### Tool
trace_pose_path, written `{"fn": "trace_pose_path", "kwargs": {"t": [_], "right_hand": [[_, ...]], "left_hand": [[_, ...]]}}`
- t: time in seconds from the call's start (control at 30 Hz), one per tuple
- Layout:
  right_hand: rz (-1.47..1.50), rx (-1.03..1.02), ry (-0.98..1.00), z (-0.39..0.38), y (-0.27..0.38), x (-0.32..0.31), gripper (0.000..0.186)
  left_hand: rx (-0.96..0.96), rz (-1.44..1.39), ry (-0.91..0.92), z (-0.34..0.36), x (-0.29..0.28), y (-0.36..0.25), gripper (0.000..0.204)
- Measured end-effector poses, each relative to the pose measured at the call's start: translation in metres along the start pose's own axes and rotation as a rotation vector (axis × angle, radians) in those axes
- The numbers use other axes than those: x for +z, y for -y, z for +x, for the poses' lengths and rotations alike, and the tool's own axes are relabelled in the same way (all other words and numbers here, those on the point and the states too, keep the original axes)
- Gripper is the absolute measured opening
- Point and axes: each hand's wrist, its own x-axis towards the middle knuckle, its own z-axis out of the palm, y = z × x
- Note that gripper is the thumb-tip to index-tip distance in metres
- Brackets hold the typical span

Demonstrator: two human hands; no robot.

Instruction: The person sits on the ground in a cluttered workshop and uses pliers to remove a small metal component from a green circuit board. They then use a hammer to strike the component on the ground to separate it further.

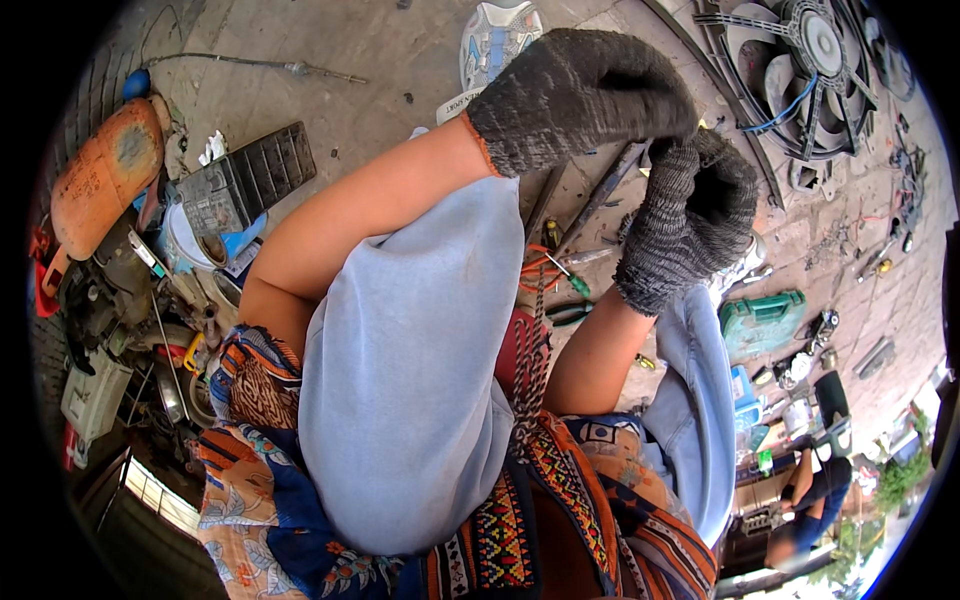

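Observation:
Both of my hands wear dark grey knitted work gloves and meet in front of my knees. My left hand (585, 100) bends over from the left, its fingers closed and their tips at the right hand's thumb and fingertips. Curled into a ring, my right hand (690, 215) has its fingertips pinched together just below the left ones. Anything between the fingertips is too small or hidden to make out. Below the hands, on the ground, lie a green-handled screwdriver (578, 285), pliers (570, 313) and a dark metal bar (600, 195).
A radiator fan (815, 60) lies at the far right, a green tool case (765, 322) nearer. Car parts crowd the left, with an orange rounded tank (108, 178) and a black ribbed tray (245, 180). A person (815, 500) is at the lower right.

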Motion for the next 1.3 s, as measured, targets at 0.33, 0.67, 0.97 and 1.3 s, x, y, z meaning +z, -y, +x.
{"fn": "trace_pose_path", "kwargs": {"t": [0.33, 0.67, 0.97, 1.3], "right_hand": [[0.312, 0.356, -0.033, 0.001, 0.020, 0.007, 0.013], [0.393, 0.493, -0.101, 0.005, 0.022, 0.002, 0.016], [0.210, 0.348, -0.014, 0.002, 0.023, 0.003, 0.019], [-0.144, 0.093, 0.082, 0.001, 0.017, 0.005, 0.020]], "left_hand": [[0.111, 0.103, 0.020, -0.002, 0.002, 0.004, 0.020], [-0.003, 0.115, 0.174, -0.003, -0.001, -0.009, 0.026], [0.234, 0.203, -0.031, -0.002, 0.002, 0.001, 0.023], [0.244, 0.390, -0.010, -0.004, -0.009, -0.013, 0.025]]}}
